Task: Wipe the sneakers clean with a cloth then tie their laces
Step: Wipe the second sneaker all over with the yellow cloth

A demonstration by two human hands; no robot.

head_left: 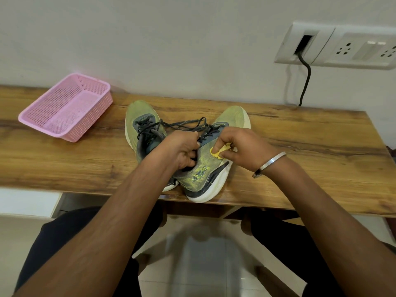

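Two yellow-green sneakers with white soles stand on the wooden table, toes pointing away from me. The left sneaker lies partly behind my left arm. My left hand grips the collar of the right sneaker, fingers inside its opening. My right hand is shut on a small yellow cloth pressed against that sneaker's side. Dark loose laces trail untied between the two shoes.
A pink perforated plastic basket sits at the table's back left. The table stands against a white wall with a socket panel and a hanging black cable at the right. My knees are under the front edge.
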